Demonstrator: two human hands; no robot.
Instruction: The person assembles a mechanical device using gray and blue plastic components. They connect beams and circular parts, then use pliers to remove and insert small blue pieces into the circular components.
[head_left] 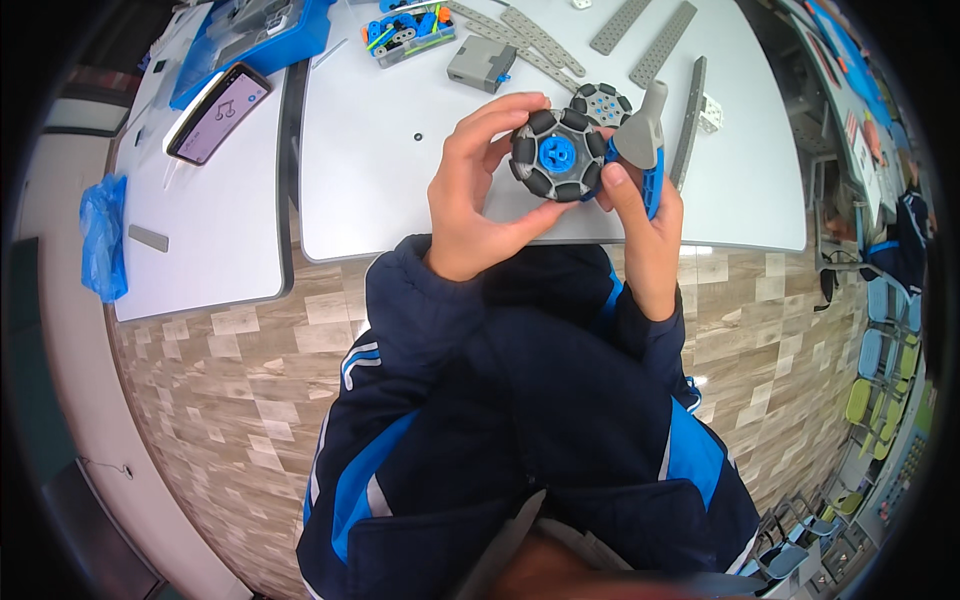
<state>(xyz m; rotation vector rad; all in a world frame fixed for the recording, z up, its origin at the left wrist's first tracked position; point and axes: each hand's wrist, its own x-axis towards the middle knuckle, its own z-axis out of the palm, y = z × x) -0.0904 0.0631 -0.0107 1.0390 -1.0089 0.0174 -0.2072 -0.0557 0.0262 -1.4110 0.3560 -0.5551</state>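
Above the table's near edge I hold an omni wheel (557,154) with black rollers, grey spokes and a blue hub. My left hand (470,190) is closed around its left side, fingers at the top and thumb underneath. My right hand (645,230) grips the right side, where a grey curved piece (640,135) and a blue piece (653,188) stick out. Whether these pieces are joined to the wheel cannot be made out. Just behind is a second omni wheel (602,103), partly covered; I cannot tell if it rests on the table.
A grey box-shaped module (481,64), a clear bin of small parts (408,38) and several perforated grey strips (663,45) lie on the white table (370,190). On the left table are a phone (222,112), a blue tray (255,60) and a blue plastic bag (104,237).
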